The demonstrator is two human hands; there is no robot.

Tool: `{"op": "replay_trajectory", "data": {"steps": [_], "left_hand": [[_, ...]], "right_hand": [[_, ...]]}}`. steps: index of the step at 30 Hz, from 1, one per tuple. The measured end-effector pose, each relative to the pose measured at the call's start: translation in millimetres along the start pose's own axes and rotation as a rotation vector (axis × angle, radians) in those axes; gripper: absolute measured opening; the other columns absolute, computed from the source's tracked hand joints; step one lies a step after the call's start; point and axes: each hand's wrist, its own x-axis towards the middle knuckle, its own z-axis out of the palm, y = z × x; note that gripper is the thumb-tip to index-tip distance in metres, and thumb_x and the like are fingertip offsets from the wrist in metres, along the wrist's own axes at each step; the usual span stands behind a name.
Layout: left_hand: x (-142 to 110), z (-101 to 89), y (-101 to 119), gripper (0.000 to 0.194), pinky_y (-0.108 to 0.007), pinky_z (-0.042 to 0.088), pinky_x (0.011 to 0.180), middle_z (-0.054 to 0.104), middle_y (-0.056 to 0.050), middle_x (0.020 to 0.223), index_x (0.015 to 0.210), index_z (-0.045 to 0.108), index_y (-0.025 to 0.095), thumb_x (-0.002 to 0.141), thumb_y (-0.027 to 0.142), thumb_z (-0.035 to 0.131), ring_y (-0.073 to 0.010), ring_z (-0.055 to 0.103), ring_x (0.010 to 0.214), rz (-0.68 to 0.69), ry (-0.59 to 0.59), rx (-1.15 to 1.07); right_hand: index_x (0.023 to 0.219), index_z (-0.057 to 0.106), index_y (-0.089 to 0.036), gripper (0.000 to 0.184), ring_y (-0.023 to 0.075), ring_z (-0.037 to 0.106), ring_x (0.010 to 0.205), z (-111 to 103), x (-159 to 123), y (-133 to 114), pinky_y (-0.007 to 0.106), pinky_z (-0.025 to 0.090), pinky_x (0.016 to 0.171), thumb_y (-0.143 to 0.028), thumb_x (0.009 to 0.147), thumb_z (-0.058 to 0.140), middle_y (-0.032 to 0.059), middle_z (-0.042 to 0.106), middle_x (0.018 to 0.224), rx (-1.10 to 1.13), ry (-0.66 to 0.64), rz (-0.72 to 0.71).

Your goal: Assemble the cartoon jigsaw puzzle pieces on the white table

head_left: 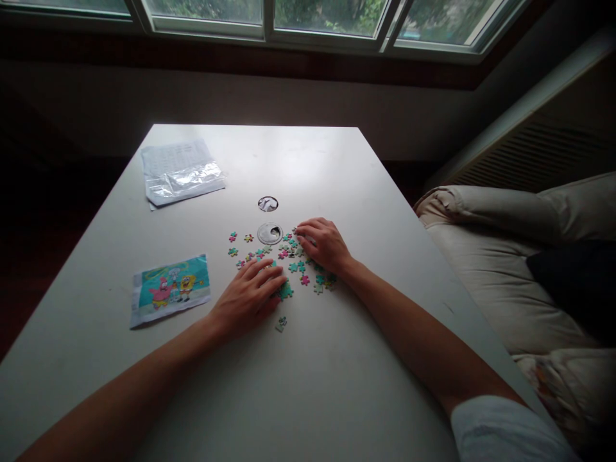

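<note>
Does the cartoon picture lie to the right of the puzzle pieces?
No, the cartoon picture lies to the left of the puzzle pieces.

No lettering legible. Faint printed lines on the white rectangular paper sheets (pixel 173 159) are unreadable.

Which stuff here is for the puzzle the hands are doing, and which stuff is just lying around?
For the puzzle:
- puzzle pieces, under and around the left hand and right hand
- cartoon picture, probably, as a guide

Seemingly just lying around:
- papers with clear plastic, farther back on the table
- dark cushion on the couch
</note>
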Motion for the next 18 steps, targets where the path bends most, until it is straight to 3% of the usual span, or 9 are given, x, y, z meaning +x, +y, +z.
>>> {"op": "replay_trajectory", "data": {"steps": [9, 18], "left_hand": [[0.3, -0.7, 1.4, 0.038, -0.056, 0.032, 0.121, 0.055, -0.008, 0.145, 0.136, 0.057, 0.022, 0.099, 0.029, 0.051, -0.0306, 0.039, 0.143, 0.002, -0.003, -0.001], [0.7, -1.1, 1.8, 0.037, -0.056, 0.033, 0.120, 0.055, -0.008, 0.145, 0.135, 0.057, 0.022, 0.099, 0.027, 0.051, -0.0313, 0.039, 0.142, 0.014, 0.000, 0.000]], "right_hand": [[0.124, 0.067, -0.023, 0.029, 0.0254, 0.054, 0.116, 1.0, 3.5, -3.5, 0.043, 0.041, 0.102, -0.028, 0.101, 0.051, 0.0086, 0.065, 0.123, -0.088, -0.108, -0.080], [0.112, 0.071, -0.024, 0.023, 0.0254, 0.056, 0.106, -2.8, -4.0, -1.2, 0.043, 0.045, 0.097, -0.033, 0.100, 0.053, 0.0085, 0.065, 0.112, 0.007, -0.053, -0.039]]}}
